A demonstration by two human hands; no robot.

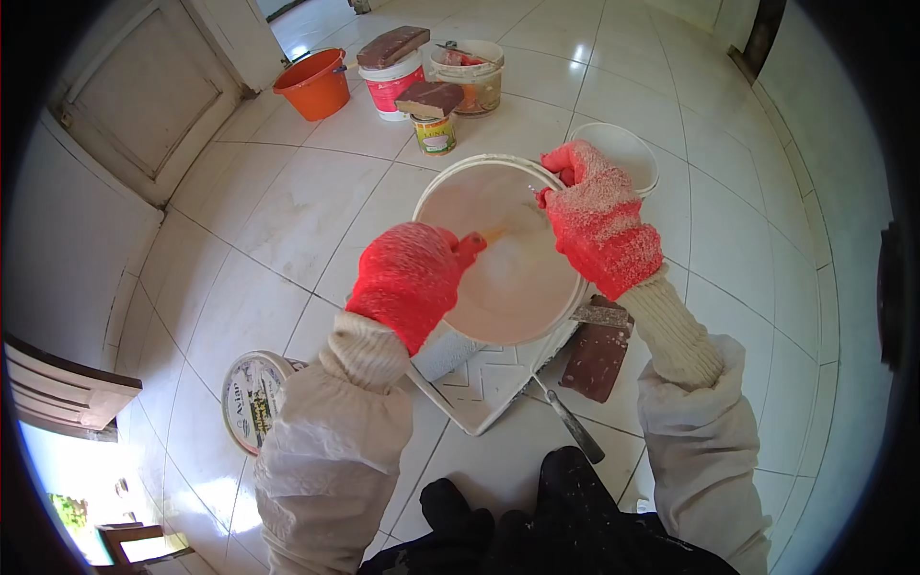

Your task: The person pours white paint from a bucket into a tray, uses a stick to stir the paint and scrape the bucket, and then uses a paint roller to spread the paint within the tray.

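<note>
A white bucket (504, 321) with a pale, creamy inside is between my hands, above part of a white paint tray (476, 422). My left hand (407, 283), in a red knit glove, is closed round a yellowish stick-like tool (493, 235) that points into the bucket; its far end is hard to make out. My right hand (606, 220), in a red glove specked with white, grips the bucket's far right rim. In the tray lies a paint roller cover (446, 356), partly hidden by my left forearm. A dark-handled tool (576, 426) leans at the tray's right side.
Right of the tray lies a brown block (594, 364) with a flat metal blade (602, 315). A round lid (251, 402) sits left. Farther off stand an orange bucket (314, 86), two paint buckets (393, 91) (479, 94), a small can (434, 137) and a white container (637, 153).
</note>
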